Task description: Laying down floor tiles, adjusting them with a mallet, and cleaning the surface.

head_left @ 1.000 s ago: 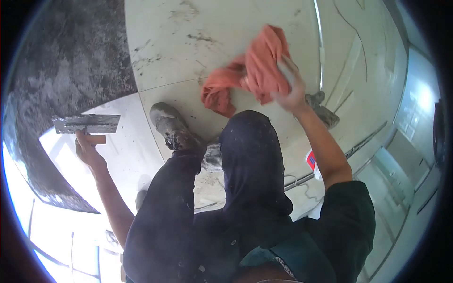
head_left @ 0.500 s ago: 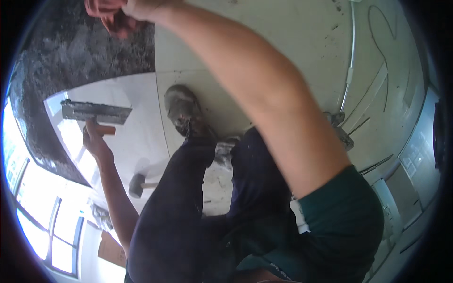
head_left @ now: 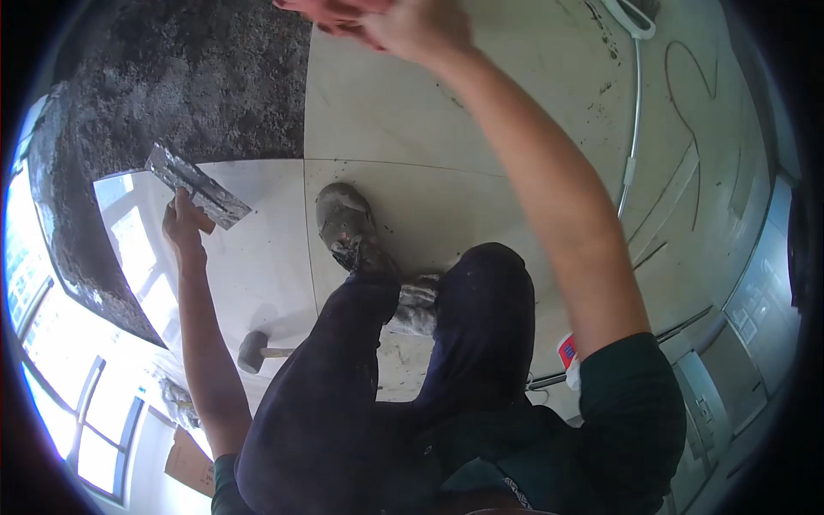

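Observation:
My left hand (head_left: pixel 183 225) is closed round the wooden handle of a flat trowel (head_left: pixel 199 187), whose grey-smeared blade is tilted over the light tile (head_left: pixel 249 249). At the far edge of the view, my right hand (head_left: pixel 421 30) grips a reddish cloth (head_left: pixel 339 15), part of which is cut off by the frame. The cloth is above the pale floor tiles (head_left: pixel 515 51), close to the border of the dark, rough mortar bed (head_left: pixel 206 77). Beside my left leg lies a mallet (head_left: pixel 252 352) with a dark head and a wooden handle.
My shoe (head_left: pixel 345 225) stands on the pale tiles by a tile joint. A long metal pole (head_left: pixel 636 103) and a thin cable (head_left: pixel 692 129) lie to the right. A red-and-white container (head_left: pixel 568 354) shows beside my right arm. Cardboard (head_left: pixel 190 463) leans near the windows at lower left.
My right hand has swung right with the cloth, from over the mortar toward the pale tiles. The trowel has turned, its right end now lower, and shifted slightly toward the mortar.

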Tool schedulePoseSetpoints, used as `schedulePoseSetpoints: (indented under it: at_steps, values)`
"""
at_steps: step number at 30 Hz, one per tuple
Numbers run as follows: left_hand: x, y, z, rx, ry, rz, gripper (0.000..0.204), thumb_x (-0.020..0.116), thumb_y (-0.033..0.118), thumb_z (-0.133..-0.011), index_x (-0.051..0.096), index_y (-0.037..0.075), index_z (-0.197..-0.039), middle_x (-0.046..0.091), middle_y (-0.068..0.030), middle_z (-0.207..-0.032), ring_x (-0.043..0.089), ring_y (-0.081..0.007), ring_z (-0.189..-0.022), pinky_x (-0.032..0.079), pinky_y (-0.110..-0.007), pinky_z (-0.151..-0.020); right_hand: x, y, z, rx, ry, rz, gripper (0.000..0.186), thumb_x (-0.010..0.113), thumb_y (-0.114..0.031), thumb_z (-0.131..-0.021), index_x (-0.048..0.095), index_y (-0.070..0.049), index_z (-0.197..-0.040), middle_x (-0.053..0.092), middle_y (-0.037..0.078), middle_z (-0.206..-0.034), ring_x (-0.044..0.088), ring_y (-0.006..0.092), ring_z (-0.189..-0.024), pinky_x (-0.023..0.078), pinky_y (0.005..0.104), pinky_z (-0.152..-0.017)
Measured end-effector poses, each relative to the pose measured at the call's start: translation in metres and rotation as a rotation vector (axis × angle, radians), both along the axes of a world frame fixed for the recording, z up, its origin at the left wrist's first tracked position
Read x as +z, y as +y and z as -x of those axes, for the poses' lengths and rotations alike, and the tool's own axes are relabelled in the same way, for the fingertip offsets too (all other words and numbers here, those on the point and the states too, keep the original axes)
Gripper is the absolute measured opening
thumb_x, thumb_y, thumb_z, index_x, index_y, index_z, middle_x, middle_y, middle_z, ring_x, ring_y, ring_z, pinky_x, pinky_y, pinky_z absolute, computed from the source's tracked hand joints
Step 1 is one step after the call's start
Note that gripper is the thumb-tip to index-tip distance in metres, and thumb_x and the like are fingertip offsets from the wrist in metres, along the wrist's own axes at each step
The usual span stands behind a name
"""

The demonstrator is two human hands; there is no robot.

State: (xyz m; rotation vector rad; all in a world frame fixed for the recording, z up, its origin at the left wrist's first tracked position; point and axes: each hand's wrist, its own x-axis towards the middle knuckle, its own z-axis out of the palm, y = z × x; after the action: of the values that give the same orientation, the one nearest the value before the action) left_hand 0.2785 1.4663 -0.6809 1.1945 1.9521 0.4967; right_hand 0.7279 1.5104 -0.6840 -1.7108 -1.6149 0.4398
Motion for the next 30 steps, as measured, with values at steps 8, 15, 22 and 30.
schedulePoseSetpoints:
  at_steps: [8, 15, 22, 30]
  values:
    - [-0.006, -0.011, 0.034, 0.074, 0.06, 0.025, 0.04, 0.064, 0.033, -0.096, 0.067, -0.006, -0.105, 0.055, -0.0046, -0.057, 0.052, -0.0119, -0.053, 0.046, -0.029, -0.064, -0.06, -0.178, -0.027, -0.17, -0.456, 0.225, 0.084, 0.078, -0.054, -0.072, 0.053, -0.013, -0.14, 0.042, 0.029, -0.144, 0.038, 0.0554, -0.133, 0.032, 0.0624, -0.109]
    - [-0.001, 0.026, 0.03, 0.041, 0.1, -0.095, 0.036, 0.062, 0.031, -0.098, 0.068, -0.004, -0.101, 0.056, -0.0037, -0.061, 0.053, -0.0111, -0.06, 0.045, -0.03, -0.066, 0.026, 0.073, -0.001, -0.391, 0.3, 0.382, 0.048, 0.071, -0.026, -0.084, 0.061, -0.006, -0.126, 0.064, 0.02, -0.121, 0.061, 0.0377, -0.113, 0.05, 0.0472, -0.095]
    - [-0.013, 0.025, 0.085, 0.145, -0.06, -0.015, 0.032, 0.064, 0.03, -0.097, 0.066, -0.001, -0.106, 0.056, -0.0024, -0.063, 0.051, -0.0108, -0.051, 0.04, -0.026, -0.049, 0.094, 0.081, -0.093, -0.317, 0.32, 0.137, 0.057, 0.077, -0.031, -0.076, 0.063, 0.004, -0.118, 0.065, 0.026, -0.12, 0.063, 0.0355, -0.113, 0.049, 0.0398, -0.096]
    - [-0.047, 0.033, 0.045, 0.037, -0.202, 0.065, 0.028, 0.06, 0.029, -0.101, 0.065, 0.003, -0.111, 0.054, 0.0002, -0.065, 0.049, -0.0103, -0.052, 0.041, -0.026, -0.05, 0.103, -0.191, -0.162, -0.673, 0.722, -0.145, 0.05, 0.063, -0.012, -0.094, 0.049, 0.002, -0.141, 0.056, 0.013, -0.137, 0.059, 0.0226, -0.121, 0.053, 0.0397, -0.098]
